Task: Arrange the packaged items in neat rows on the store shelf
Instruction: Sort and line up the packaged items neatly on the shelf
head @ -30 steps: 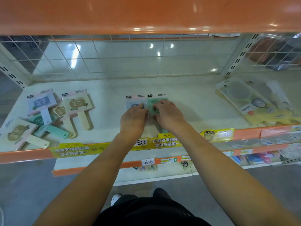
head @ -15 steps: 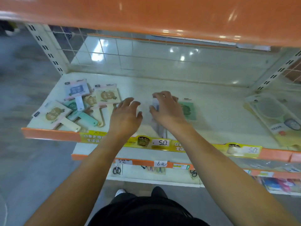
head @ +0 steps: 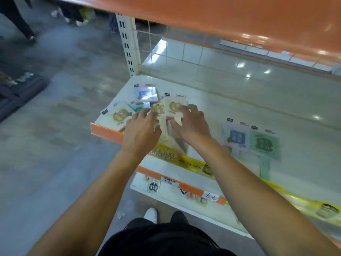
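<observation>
A loose pile of packaged items lies at the left end of the cream shelf (head: 230,100): a cream pack (head: 175,106), a second cream pack (head: 120,114) near the corner and a pink-blue pack (head: 144,94) behind. My left hand (head: 141,131) hovers over the pile's front with fingers spread. My right hand (head: 191,121) reaches onto the cream pack, fingers apart, touching its lower edge; no grip shows. Two packs lie side by side to the right: a blue one (head: 237,137) and a green one (head: 264,144).
An orange shelf (head: 239,21) overhangs close above. A slotted upright post (head: 127,45) stands at the shelf's back left corner. The orange front lip (head: 105,131) carries yellow labels. A lower shelf (head: 184,198) holds small goods. Open floor lies to the left, with people's legs far off.
Both hands left the blue and green packs in the middle and moved left to the loose pile. The view swung left and down with them.
</observation>
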A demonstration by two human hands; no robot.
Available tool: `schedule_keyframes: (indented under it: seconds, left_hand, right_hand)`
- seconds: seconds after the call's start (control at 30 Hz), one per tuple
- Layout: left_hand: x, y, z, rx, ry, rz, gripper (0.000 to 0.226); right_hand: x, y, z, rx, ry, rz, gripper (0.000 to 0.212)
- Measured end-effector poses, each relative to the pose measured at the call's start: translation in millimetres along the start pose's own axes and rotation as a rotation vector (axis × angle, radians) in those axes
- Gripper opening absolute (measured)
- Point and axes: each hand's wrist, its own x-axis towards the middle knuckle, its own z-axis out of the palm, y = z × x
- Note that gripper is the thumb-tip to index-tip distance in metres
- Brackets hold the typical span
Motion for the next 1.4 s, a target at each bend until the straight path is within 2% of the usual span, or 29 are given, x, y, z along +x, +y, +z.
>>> schedule_keyframes:
  seconds: [0.43, 0.63, 1.0, 1.27, 1.4]
  left_hand:
    - [30.0, -31.4, 3.8, -0.021, 0.018, 0.1, 0.039]
    - [38.9, -37.9, -0.9, -0.066, -0.02, 0.087, 0.041]
    - [44.7, -42.1, -1.9, -0.09, -0.034, 0.107, 0.042]
    - [46.9, -27.9, 3.5, -0.09, -0.033, 0.191, 0.041]
    - [48.9, -10.8, 7.5, -0.114, -0.043, 0.237, 0.041]
  right_hand:
    - [31.2, -23.2, 20.7, -0.014, 0.042, 0.043, 0.058]
    - [38.7, -27.2, 29.1, -0.032, 0.026, 0.081, 0.053]
    - [35.3, -38.1, 28.7, -0.046, 0.091, 0.127, 0.047]
    - [20.6, -37.3, 3.8, -0.028, 0.133, 0.211, 0.048]
    - [10.0, -27.2, -13.8, -0.007, 0.174, 0.285, 0.04]
